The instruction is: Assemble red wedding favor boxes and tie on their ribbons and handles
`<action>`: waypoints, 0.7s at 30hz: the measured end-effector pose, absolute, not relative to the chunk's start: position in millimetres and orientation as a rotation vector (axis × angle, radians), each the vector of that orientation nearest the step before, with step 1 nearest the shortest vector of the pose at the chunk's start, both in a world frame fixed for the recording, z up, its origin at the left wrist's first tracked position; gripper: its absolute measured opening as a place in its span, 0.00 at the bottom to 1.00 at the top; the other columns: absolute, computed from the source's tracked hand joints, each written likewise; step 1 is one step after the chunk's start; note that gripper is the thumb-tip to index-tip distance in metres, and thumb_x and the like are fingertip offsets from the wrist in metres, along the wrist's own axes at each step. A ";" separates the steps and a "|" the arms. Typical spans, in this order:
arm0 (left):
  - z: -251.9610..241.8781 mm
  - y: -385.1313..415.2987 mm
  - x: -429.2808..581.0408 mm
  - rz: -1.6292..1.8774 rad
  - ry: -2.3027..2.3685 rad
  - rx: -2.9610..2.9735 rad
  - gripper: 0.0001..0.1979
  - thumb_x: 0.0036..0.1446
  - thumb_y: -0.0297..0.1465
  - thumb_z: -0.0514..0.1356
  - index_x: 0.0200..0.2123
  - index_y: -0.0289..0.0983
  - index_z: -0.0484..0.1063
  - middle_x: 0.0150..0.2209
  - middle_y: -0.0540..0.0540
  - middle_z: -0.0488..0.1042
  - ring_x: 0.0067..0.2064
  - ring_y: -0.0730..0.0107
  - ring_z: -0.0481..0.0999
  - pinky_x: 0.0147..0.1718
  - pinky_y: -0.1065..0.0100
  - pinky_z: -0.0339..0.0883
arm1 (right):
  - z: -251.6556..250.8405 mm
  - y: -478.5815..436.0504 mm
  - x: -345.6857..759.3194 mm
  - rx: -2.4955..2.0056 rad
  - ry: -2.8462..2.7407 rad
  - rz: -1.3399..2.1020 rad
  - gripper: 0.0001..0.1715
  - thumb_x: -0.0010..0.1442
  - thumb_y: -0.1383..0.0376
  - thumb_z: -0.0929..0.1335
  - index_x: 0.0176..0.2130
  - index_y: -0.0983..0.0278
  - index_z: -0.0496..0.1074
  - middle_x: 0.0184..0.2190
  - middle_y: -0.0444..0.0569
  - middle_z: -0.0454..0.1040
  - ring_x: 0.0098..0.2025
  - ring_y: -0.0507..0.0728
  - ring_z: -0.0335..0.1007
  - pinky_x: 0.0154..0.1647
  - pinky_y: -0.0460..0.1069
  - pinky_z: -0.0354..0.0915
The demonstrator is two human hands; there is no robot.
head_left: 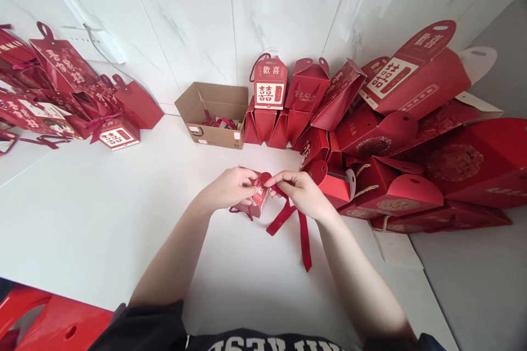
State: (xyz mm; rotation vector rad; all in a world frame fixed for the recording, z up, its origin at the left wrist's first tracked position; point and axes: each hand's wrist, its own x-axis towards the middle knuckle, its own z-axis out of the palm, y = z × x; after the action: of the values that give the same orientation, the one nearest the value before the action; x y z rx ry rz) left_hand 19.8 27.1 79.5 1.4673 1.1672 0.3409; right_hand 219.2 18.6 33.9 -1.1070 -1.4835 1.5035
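Note:
A small red gift box [259, 205] with pale lettering stands on the white table in front of me. My left hand [234, 189] is closed around its top from the left, fingers on the upper flap. From the right, my right hand [298, 189] pinches a dark red ribbon [304, 241] against the top of the box. The ribbon's two loose tails hang down and lie on the table below that hand. A twisted red cord sticks out at the box's lower left. Fingers hide where the ribbon meets the box.
A cardboard box [218, 140] holding red ribbons stands near the tiled wall. Many red gift boxes [387, 131] are piled along the right. More red boxes [140, 104] and a ribbon-tied box [119, 134] sit at the left. A red stool [61, 321] shows at lower left.

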 end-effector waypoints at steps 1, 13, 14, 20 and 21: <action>79.6 26.9 20.0 0.344 1.167 1.467 0.11 0.50 0.30 0.60 0.39 0.36 0.75 0.31 0.45 0.79 0.25 0.68 0.77 0.20 0.72 0.65 | 33.2 18.9 219.2 -1.103 -1.490 1.523 0.14 0.59 0.65 0.64 0.39 0.66 0.78 0.30 0.47 0.76 0.34 0.53 0.74 0.44 0.51 0.70; 82.6 25.4 19.5 0.371 1.167 1.509 0.15 0.51 0.34 0.62 0.42 0.35 0.74 0.32 0.43 0.79 0.30 0.66 0.78 0.22 0.72 0.68 | 27.6 21.4 215.4 -1.085 -1.514 1.605 0.13 0.60 0.63 0.64 0.40 0.66 0.76 0.29 0.47 0.77 0.32 0.52 0.73 0.41 0.51 0.69; 82.5 25.7 18.8 0.377 1.166 1.515 0.15 0.51 0.35 0.62 0.43 0.35 0.74 0.32 0.43 0.79 0.31 0.66 0.78 0.22 0.72 0.68 | 27.6 21.4 215.5 -1.087 -1.521 1.601 0.13 0.60 0.62 0.64 0.40 0.66 0.75 0.29 0.47 0.77 0.31 0.52 0.73 0.41 0.51 0.68; 76.6 28.6 15.4 0.350 1.160 1.534 0.19 0.52 0.33 0.62 0.48 0.36 0.72 0.34 0.43 0.79 0.29 0.66 0.78 0.22 0.71 0.68 | 31.8 20.3 218.1 -1.168 -1.503 1.480 0.17 0.57 0.54 0.69 0.33 0.66 0.75 0.26 0.47 0.75 0.29 0.53 0.71 0.36 0.49 0.66; 75.3 28.7 15.3 0.342 1.155 1.534 0.20 0.53 0.33 0.61 0.49 0.36 0.71 0.35 0.42 0.79 0.30 0.66 0.78 0.23 0.71 0.68 | 32.6 20.0 218.5 -1.190 -1.517 1.458 0.18 0.57 0.53 0.69 0.32 0.66 0.75 0.25 0.47 0.75 0.28 0.52 0.70 0.35 0.49 0.66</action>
State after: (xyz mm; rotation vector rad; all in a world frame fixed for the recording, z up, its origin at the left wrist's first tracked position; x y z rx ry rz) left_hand 15.3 28.7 75.3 1.5335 1.1554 0.3423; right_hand 218.5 20.0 32.6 -1.1902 -1.5167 1.4581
